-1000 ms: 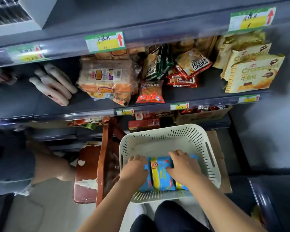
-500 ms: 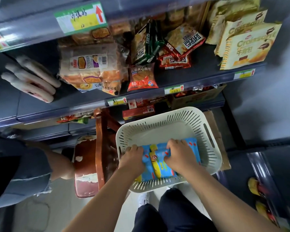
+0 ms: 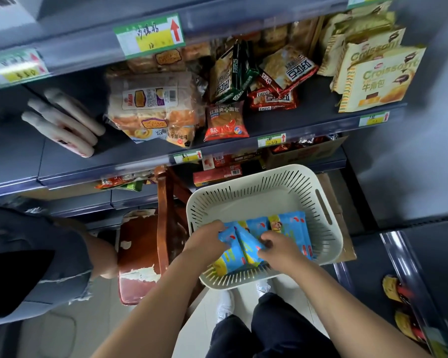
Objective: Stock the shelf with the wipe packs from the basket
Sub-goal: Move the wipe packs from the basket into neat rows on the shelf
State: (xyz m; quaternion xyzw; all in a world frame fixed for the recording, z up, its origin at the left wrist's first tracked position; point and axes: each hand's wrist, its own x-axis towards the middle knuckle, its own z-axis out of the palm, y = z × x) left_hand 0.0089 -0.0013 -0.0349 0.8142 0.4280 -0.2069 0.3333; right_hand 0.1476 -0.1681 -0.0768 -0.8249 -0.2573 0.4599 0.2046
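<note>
The dark grey metal shelf unit (image 3: 269, 130) fills the far side of the view, with green-and-yellow price tags (image 3: 149, 32) clipped along its front edges. On its middle board, at the far right, stand cream-and-yellow croissant boxes (image 3: 378, 78); left of them lie red and green snack bags (image 3: 272, 99), then clear bags of sliced bread and rolls (image 3: 150, 112), and at the far left a row of pale tube-shaped packs (image 3: 62, 125).

Down at the left another person's knee and frayed denim shorts (image 3: 36, 254) come into view, just beside a worn reddish-brown wooden chair (image 3: 140, 254). To the right of the chair, near the camera, sits the cream slotted plastic basket (image 3: 329, 244), its wall pierced with slits and a handle cut-out on the right side.

Inside the basket lie the blue-and-yellow plastic wipe packs (image 3: 292, 228), bunched along its near half. Two of them are tilted up at the left end, and there both hands are at work: the left hand (image 3: 204, 239) has its fingers curled over the far top edge of the raised packs, gripping them, while the right hand (image 3: 277, 250) pinches the near right side of the same pair, thumb and fingers closed on the wrapping. The rest of the packs lie flat to the right, touching the basket floor. Below the basket, white shoes (image 3: 225, 303) and dark trousers (image 3: 269, 332) show on the pale floor.
</note>
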